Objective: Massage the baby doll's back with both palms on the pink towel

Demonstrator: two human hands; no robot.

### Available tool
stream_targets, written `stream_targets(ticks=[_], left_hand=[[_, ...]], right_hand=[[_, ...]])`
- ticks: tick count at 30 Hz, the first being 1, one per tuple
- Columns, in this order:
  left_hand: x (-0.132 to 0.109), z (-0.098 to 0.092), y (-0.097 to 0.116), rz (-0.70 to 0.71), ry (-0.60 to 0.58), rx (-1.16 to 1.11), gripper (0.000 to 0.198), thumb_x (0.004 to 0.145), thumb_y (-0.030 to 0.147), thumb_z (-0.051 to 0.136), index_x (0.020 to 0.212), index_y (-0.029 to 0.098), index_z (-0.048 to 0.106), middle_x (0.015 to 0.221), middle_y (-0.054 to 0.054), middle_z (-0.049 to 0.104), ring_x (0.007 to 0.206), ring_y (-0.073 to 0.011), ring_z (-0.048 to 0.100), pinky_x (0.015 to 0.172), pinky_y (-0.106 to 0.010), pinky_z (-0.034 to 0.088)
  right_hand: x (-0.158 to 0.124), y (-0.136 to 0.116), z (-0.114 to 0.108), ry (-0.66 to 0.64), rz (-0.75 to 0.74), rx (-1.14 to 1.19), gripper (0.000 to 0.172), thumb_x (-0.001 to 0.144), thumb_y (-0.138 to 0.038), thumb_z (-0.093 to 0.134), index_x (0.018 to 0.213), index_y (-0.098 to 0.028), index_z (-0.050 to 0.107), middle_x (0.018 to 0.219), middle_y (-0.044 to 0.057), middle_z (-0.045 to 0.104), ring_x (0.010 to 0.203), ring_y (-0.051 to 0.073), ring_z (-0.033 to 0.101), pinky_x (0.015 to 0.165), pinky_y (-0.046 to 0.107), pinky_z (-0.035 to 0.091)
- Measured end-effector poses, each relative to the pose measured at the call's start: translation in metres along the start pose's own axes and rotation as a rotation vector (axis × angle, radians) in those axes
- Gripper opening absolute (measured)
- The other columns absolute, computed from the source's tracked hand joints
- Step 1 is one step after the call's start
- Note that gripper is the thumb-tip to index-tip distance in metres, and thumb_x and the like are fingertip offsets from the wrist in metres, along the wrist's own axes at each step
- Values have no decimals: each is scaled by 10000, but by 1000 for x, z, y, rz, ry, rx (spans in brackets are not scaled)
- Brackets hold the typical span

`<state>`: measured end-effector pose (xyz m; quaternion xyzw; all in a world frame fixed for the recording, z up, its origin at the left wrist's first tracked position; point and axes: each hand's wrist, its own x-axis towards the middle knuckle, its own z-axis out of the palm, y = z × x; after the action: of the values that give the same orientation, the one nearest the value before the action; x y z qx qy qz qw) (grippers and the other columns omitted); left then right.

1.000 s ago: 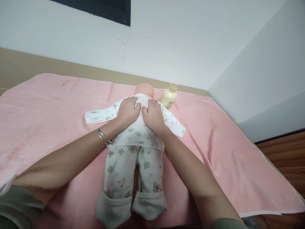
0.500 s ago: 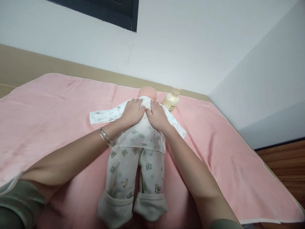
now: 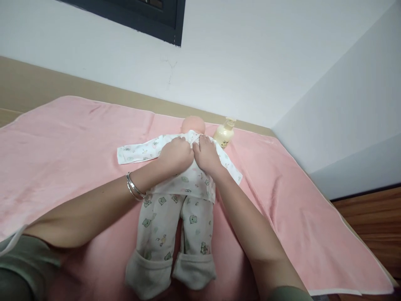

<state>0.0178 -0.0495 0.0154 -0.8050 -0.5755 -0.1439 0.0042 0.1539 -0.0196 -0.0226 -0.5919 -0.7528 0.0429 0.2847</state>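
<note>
A baby doll lies on a pink blanket, its bare round head (image 3: 193, 124) at the far end. It wears a white patterned shirt (image 3: 197, 182) and matching trousers (image 3: 161, 225) with turned-up cuffs. My left hand (image 3: 177, 155) is curled into a fist on the upper part of the shirt; its fingertips are hidden, so I cannot see whether cloth is in them. Beside it, my right hand (image 3: 206, 155) rests on the shirt with its fingers stretched toward the collar. The two thumbs' sides nearly meet at the middle.
A cream pump bottle (image 3: 224, 133) stands right of the doll's head. The pink blanket (image 3: 75, 138) covers the bed-like surface, with a pale wooden edge (image 3: 131, 98) and a white wall (image 3: 238, 62) behind. Brown wood (image 3: 372, 225) shows at the right.
My left hand has gone from lying flat with fingers stretched to a curled fist. My right hand stays in nearly the same place on the shirt.
</note>
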Motion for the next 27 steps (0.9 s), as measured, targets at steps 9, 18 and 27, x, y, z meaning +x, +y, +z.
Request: stream_targets(ticks=[9,18,27], left_hand=[[28,14,-31,-21,73,-128,449,975,297,299,1135,107,673,1273,-191,691,1207,-297,640,1105,-436,498],[1,15,1,98,61,76,390,927,146,347,1104,35,676,1176,-258,668,1220,-360,597,1116,-507,471],[23,10,-21,-45,67,-238,344,942,232,350,1110,135,634,1269,-177,667,1201,-319,615,1108,-494,482]], right_hand=[[-27,-35,-14,-93,24,-189,422,1047,-302,345,1216,-47,636,1288,250,650,1262,330,603,1131,436,459],[5,1,-3,3,8,-7,387,1001,-305,350,1178,-95,623,1251,196,681,1174,321,615,1090,465,469],[-27,-32,-18,-94,-22,-102,263,958,-213,415,901,-163,667,1096,175,698,1104,312,651,1013,443,525]])
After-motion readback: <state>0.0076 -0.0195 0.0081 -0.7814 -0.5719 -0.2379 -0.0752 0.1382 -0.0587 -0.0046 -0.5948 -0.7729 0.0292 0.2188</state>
